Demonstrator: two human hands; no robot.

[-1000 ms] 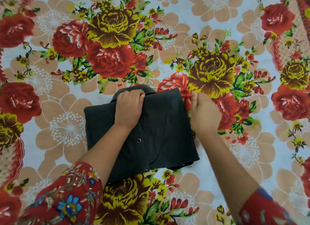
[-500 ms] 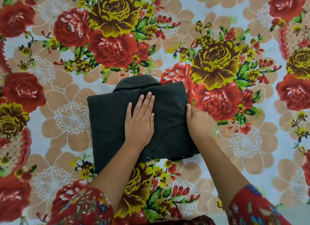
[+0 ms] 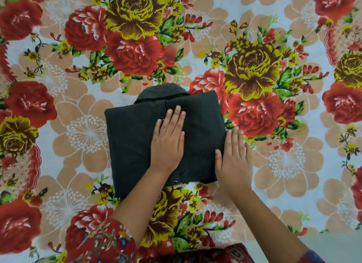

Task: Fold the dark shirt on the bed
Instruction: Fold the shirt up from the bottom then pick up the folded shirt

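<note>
The dark shirt (image 3: 133,145) lies in the middle of the bed as a compact, roughly square folded bundle, its collar poking out at the far edge. My left hand (image 3: 168,141) rests flat on the middle of the bundle, fingers straight and together, holding nothing. My right hand (image 3: 234,159) lies flat along the bundle's right edge, thumb on the dark cloth, fingers on the sheet beside it. Small metal snaps show at the shirt's near edge.
The bed is covered by a bright floral sheet (image 3: 284,164) with red and yellow roses, spreading out on all sides of the shirt. My red patterned sleeves (image 3: 101,243) show at the bottom of the view.
My left hand went from a fist near the collar to a flat palm on the shirt's middle. My right hand slid nearer along the right edge and flattened out.
</note>
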